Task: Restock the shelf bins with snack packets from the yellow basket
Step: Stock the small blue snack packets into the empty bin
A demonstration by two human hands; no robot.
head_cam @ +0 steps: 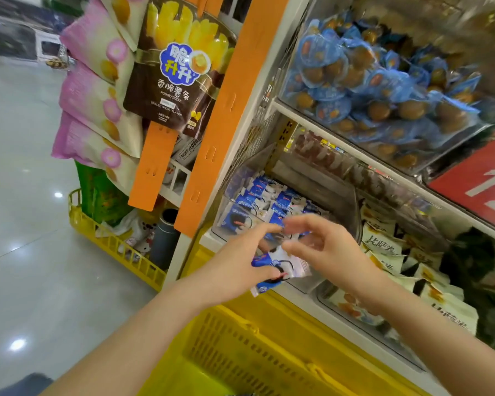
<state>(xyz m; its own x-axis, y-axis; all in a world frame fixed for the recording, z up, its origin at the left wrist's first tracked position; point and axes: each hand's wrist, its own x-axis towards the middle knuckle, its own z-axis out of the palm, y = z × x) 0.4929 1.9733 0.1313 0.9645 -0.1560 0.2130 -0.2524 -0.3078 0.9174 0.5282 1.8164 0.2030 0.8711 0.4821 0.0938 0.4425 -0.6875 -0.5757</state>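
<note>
Two hands [240, 261] [323, 247], two yellow baskets [117, 247] [255, 347], two orange strips [226, 110] [155, 167] and one brown potato-stick bag [166, 90].

Bright, even overhead light leaves white glare spots on the floor [26, 281] at 8 o'clock. The right hand [320, 244] is motion-blurred, and straight lines bow at the edges.

Both bare forearms reach forward from the lower edge and converge. The left hand [240, 264] has its thumb and fingers curled round a small bunch of blue-and-white foil snack packets [283, 265]. The right hand [323, 247] hovers just beside it, slightly higher, with its fingers bent and spread and the thumb apart. Blur hides whether it holds anything.
</note>
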